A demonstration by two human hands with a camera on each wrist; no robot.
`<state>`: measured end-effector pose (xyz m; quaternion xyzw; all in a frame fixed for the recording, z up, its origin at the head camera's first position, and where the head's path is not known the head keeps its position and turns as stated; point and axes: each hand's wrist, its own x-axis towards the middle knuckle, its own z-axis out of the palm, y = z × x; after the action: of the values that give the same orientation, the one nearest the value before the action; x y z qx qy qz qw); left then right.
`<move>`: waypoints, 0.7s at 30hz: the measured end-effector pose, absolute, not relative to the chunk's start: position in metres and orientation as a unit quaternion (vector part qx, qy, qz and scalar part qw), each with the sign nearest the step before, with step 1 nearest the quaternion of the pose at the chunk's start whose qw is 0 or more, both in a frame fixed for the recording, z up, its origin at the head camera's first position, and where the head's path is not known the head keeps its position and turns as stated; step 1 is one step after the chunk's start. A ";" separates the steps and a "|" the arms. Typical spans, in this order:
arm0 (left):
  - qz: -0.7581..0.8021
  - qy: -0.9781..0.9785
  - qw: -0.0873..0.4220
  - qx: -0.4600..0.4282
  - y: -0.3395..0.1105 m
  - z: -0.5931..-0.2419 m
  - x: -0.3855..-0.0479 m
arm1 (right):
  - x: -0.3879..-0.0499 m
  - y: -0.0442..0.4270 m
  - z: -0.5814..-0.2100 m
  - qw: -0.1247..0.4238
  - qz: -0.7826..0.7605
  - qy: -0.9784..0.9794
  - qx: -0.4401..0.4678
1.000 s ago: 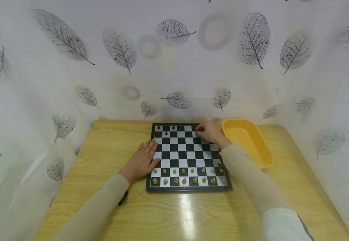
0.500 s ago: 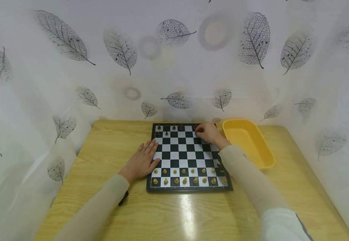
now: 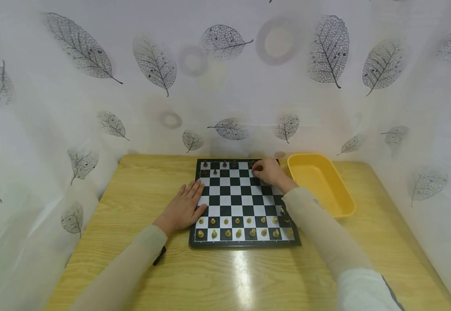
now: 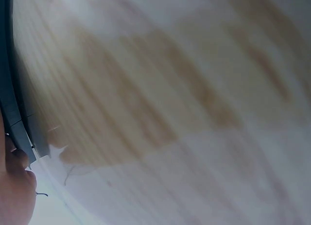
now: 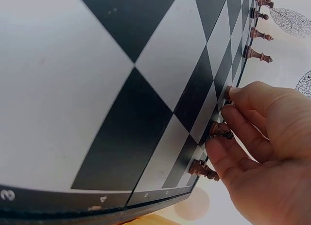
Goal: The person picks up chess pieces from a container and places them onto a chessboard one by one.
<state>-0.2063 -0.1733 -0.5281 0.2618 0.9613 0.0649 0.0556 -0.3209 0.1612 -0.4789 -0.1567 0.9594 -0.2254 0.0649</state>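
A black-and-white chessboard (image 3: 235, 196) lies on the wooden table. My left hand (image 3: 182, 207) rests flat across its left edge, fingers spread. At the far right of the board, my right hand (image 3: 270, 170) pinches a brown chess piece (image 5: 228, 93) between thumb and forefinger, standing at the back row; the fingers hide most of it. Near its other fingers in the right wrist view is a second brown piece (image 5: 221, 130), and a brown knight (image 5: 204, 170) stands at the corner. More dark pieces, such as a pawn (image 3: 215, 172), stand at the far left.
Two rows of yellowish pieces (image 3: 237, 220) stand along the near side of the board. A yellow plastic tray (image 3: 343, 196) sits just right of the board. A dark piece (image 3: 283, 211) shows beside the right sleeve. A leaf-patterned curtain (image 3: 155, 125) surrounds the table (image 3: 151, 172).
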 end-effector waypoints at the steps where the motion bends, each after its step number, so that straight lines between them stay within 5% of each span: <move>1: 0.064 0.961 0.056 0.261 -0.173 -0.528 -0.206 | -0.321 0.161 -0.479 0.066 -0.224 0.960 -0.156; 21: 0.061 0.961 0.052 0.264 -0.174 -0.529 -0.207 | -0.321 0.160 -0.478 0.080 -0.229 0.961 -0.135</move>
<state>-0.2066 -0.1740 -0.5292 0.2643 0.9612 0.0605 0.0516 -0.3212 0.1596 -0.4782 -0.1353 0.9607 -0.2290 0.0797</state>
